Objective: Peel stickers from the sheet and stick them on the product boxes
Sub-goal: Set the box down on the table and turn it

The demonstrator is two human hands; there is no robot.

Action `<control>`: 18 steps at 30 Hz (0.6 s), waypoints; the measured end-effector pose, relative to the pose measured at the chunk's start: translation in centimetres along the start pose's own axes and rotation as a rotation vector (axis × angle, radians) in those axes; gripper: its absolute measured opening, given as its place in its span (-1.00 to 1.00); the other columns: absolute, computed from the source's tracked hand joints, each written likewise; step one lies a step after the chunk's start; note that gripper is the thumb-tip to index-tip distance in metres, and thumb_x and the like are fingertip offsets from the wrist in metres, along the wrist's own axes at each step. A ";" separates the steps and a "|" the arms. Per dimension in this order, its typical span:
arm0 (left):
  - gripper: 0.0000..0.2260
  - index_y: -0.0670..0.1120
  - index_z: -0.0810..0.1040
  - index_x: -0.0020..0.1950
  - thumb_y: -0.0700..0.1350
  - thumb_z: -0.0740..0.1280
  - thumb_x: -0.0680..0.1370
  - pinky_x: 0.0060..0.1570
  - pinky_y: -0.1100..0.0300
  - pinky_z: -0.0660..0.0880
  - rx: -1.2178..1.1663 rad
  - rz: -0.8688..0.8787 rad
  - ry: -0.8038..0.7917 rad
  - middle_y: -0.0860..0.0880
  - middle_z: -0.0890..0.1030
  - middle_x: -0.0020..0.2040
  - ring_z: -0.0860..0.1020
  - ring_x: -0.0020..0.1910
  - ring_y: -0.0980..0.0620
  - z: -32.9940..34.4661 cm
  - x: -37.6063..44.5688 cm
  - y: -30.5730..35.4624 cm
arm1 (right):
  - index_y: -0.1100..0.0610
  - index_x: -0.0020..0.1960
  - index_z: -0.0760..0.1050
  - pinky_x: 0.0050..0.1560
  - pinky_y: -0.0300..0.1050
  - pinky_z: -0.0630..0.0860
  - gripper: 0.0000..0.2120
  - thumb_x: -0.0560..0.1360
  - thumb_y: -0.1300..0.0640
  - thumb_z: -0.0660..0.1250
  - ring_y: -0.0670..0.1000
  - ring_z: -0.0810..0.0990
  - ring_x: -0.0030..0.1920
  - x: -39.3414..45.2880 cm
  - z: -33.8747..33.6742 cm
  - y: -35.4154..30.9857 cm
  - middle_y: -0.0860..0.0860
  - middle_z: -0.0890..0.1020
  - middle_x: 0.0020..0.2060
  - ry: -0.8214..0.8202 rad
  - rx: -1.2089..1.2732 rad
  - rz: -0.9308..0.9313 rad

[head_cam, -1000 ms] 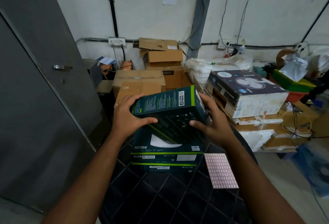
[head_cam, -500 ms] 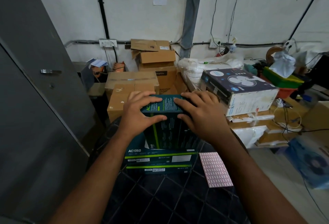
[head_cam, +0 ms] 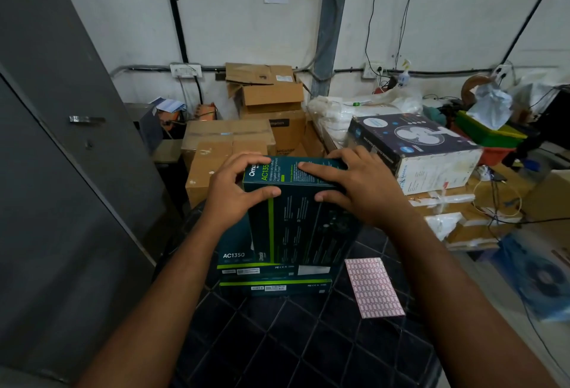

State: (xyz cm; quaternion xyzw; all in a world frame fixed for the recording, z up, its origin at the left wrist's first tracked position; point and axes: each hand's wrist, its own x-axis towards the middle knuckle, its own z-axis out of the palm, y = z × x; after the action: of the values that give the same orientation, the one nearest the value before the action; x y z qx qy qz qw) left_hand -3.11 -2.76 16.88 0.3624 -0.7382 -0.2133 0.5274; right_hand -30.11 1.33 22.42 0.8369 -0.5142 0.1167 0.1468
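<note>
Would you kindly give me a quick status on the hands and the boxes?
Left hand and right hand both grip the top box, tilted up on the stack. Sticker sheet flat beside the stack, untouched. Nothing in the way.

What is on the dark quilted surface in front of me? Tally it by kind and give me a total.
AC1350 product boxes: 3 (one upright, two stacked flat beneath it)
Pink sticker sheet: 1
Total: 4

Lower stacked boxes (head_cam: 274,287) mostly hidden; held box's (head_cam: 296,221) fine print unreadable
</note>
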 end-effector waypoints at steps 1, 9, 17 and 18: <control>-0.54 0.03 0.63 0.12 0.17 0.58 0.31 0.23 0.20 0.48 0.006 0.008 0.005 0.01 0.61 0.17 0.55 0.22 0.14 -0.2 -0.2 0.2 | -0.41 0.52 0.10 0.22 0.09 0.37 -0.45 0.55 -0.37 0.06 0.09 0.40 0.25 0.1 -0.3 0.2 0.04 0.46 0.32 -0.025 0.064 -0.012; -0.62 0.06 0.63 -0.06 0.16 0.62 0.24 0.11 0.24 0.50 -0.009 -0.035 -0.101 0.00 0.59 0.04 0.59 0.09 0.07 -1.3 -3.9 1.4 | -0.24 0.41 0.44 0.13 0.10 0.47 -0.44 0.44 -0.28 0.38 0.02 0.49 0.10 -1.1 1.3 0.1 -0.04 0.56 0.07 -0.148 0.509 -0.155; -0.65 0.15 0.70 0.05 -0.11 0.65 0.33 0.34 0.07 0.43 0.077 -0.190 -0.429 0.21 0.57 0.26 0.50 0.30 0.23 0.1 -7.9 -1.0 | -0.31 0.38 0.45 0.11 0.19 0.48 -0.46 0.42 -0.35 0.30 0.10 0.49 0.15 -4.8 9.0 -2.7 0.01 0.55 0.16 -0.187 0.420 -0.104; -0.63 0.17 0.70 0.09 -0.12 0.63 0.35 0.35 0.07 0.41 0.100 -0.194 -0.466 0.24 0.55 0.28 0.48 0.32 0.22 0.4 -8.3 -1.3 | -0.34 0.38 0.44 0.10 0.20 0.47 -0.46 0.41 -0.37 0.27 0.11 0.48 0.16 -5.3 9.7 -3.0 0.01 0.55 0.18 -0.173 0.396 -0.093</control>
State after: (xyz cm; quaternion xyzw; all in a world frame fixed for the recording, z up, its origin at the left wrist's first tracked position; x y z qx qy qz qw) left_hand -1.57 2.62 10.65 0.3982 -0.8113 -0.3037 0.3017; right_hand -29.31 3.42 11.21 0.8791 -0.4529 0.1361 -0.0599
